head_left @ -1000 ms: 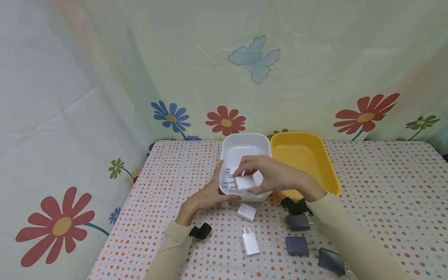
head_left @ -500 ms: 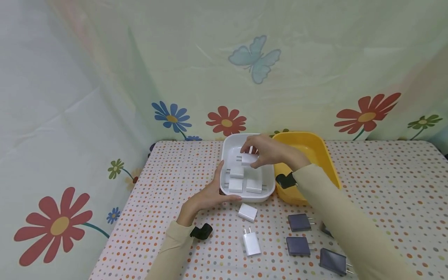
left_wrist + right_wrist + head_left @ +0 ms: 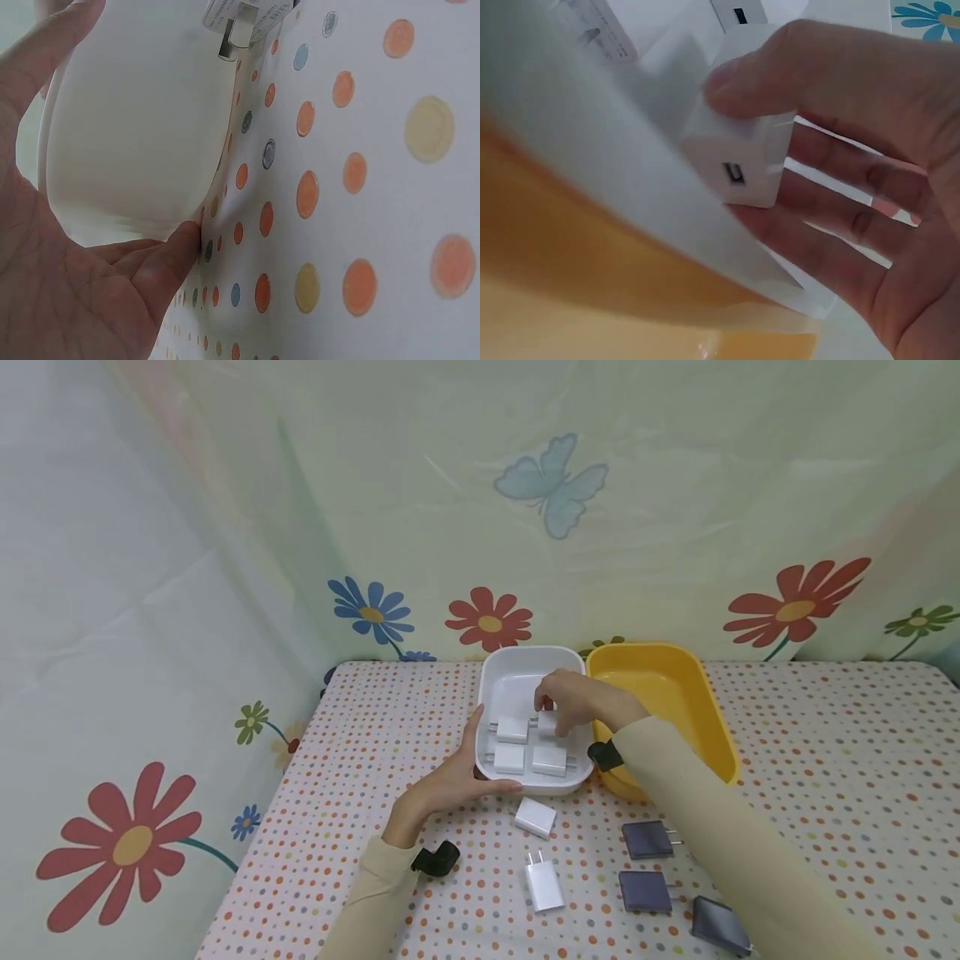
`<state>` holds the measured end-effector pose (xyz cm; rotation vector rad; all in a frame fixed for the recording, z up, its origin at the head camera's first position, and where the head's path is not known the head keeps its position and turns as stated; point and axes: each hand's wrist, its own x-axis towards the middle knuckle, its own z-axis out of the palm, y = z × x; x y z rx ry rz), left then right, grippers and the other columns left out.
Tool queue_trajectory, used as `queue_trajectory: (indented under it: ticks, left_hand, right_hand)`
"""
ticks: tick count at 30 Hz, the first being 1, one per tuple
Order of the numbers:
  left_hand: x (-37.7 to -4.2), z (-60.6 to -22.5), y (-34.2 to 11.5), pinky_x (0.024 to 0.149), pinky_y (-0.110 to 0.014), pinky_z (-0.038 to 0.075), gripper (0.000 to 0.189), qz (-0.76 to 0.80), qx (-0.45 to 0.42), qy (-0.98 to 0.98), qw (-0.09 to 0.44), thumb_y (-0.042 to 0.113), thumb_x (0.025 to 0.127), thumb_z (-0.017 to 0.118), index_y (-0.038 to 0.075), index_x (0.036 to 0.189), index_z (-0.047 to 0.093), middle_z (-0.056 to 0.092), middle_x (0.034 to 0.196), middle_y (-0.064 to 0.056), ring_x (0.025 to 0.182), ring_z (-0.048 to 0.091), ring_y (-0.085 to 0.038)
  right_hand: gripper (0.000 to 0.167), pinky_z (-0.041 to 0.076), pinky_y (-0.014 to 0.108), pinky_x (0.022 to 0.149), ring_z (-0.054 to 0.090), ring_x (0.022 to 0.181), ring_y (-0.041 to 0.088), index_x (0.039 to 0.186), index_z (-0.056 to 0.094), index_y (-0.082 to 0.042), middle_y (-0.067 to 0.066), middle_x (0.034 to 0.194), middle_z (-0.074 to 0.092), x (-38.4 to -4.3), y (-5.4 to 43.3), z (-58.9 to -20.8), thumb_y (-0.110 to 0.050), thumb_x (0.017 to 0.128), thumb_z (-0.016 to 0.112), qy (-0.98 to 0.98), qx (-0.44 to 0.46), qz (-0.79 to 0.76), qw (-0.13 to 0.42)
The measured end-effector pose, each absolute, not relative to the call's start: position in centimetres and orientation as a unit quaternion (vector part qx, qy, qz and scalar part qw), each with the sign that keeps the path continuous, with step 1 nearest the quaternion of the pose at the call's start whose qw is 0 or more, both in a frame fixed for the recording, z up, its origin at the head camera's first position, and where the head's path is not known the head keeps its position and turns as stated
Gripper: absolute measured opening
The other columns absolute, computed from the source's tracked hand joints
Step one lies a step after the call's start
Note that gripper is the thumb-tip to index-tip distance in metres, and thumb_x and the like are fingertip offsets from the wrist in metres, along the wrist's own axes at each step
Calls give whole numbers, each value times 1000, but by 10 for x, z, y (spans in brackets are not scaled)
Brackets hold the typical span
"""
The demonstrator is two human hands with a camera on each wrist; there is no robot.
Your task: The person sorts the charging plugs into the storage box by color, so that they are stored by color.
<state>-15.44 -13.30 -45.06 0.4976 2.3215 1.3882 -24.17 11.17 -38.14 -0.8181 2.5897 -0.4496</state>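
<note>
My right hand (image 3: 577,697) pinches a white USB wall charger (image 3: 739,169) between thumb and fingers, low inside the white bin (image 3: 513,687). The charger's USB port faces the right wrist camera. Beside it in the bin lie three more white chargers, one at the left (image 3: 513,730), one at the front left (image 3: 509,759) and one at the front right (image 3: 550,762). My left hand (image 3: 450,781) rests against the bin's front left corner, thumb along the front wall and fingers extended along the left side. The left wrist view shows its palm by the outer wall.
A yellow bin (image 3: 660,697) stands right against the white one. On the dotted tablecloth in front lie two white chargers, one nearer the bin (image 3: 536,817) and one nearer me (image 3: 544,885). Dark chargers (image 3: 645,892) lie to the right, partly under the right forearm.
My right hand has carried the white charger from over the bin's front, back toward its middle, then down beside the others at the right. My left hand has stayed at the corner.
</note>
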Motion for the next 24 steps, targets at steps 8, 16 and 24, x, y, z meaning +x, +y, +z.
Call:
queue_trajectory:
  ticks: [8,16,24]
  left_hand:
    - [-154,-449,-133,122,-50,28,131,494,175,829,194,42,87,87,30,166,-17,22,171,1,152,32,-21]
    - [-155,-451,-133,121,-51,29,131,492,175,831,193,42,86,87,31,166,-16,23,170,1,151,34,-22]
    - [-154,-451,-133,121,-53,30,130,492,175,831,191,39,88,86,29,166,-17,23,171,-1,151,35,-24]
  right_hand:
    - [30,51,36,87,54,97,26,107,69,-5,7,97,60,-241,108,-381,0,82,86,927,-275,-141,214]
    - [31,52,31,76,56,92,25,107,68,-7,8,100,59,-241,106,-381,3,82,83,929,-245,-122,248]
    - [32,51,32,75,56,92,26,106,66,-7,9,100,59,-239,103,-385,4,81,82,930,-241,-138,242]
